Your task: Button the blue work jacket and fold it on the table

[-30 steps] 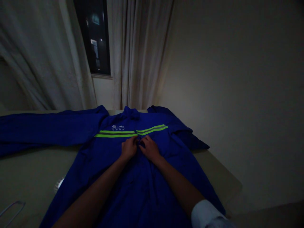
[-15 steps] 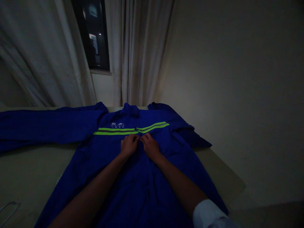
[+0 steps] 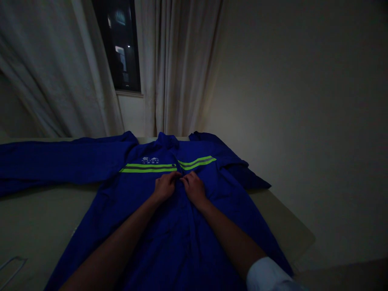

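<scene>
A blue work jacket [image 3: 136, 214] with two yellow-green stripes across the chest lies front up on a pale table [image 3: 36, 226], its left sleeve stretched out to the left. My left hand [image 3: 163, 186] and my right hand [image 3: 194, 187] meet at the jacket's centre front just below the stripes. The fingers of both are curled and pinch the fabric edges of the front opening. What exactly sits between the fingertips is too dark to make out.
White curtains [image 3: 178, 68] and a dark window [image 3: 119, 44] stand behind the table. A bare wall [image 3: 303, 101] runs along the right. A thin wire loop [image 3: 12, 268], perhaps a hanger, lies at the table's near left edge.
Both hands have stayed together at the jacket's front, shifting only slightly up towards the stripes. The view has tilted a little.
</scene>
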{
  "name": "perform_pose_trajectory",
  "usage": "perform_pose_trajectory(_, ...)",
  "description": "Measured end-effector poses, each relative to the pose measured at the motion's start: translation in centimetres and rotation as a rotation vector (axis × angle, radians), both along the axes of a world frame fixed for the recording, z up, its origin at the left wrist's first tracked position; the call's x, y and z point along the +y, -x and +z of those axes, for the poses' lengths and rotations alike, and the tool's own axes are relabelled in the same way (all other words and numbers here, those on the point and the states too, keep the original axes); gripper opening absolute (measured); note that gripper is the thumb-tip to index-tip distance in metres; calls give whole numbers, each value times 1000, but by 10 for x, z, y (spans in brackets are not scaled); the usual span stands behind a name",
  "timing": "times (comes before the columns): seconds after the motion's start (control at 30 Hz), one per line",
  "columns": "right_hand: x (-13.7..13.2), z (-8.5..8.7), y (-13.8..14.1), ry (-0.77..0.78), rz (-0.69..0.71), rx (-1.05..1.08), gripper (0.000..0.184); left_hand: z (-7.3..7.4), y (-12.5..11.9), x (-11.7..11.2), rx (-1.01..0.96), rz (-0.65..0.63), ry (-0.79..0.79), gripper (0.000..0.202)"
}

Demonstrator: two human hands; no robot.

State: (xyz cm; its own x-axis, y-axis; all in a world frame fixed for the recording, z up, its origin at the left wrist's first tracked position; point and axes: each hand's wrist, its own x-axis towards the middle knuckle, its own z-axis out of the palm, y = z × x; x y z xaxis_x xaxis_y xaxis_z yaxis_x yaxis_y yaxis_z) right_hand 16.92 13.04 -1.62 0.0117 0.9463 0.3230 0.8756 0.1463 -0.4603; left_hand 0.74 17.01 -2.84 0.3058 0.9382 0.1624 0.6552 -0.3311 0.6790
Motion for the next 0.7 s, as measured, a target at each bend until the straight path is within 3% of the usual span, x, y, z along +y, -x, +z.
perform_pose_trajectory(0.7, -4, 6, 1, 64, -49, -148, 22, -1, -4, -19, -25, -90, -124, 58)
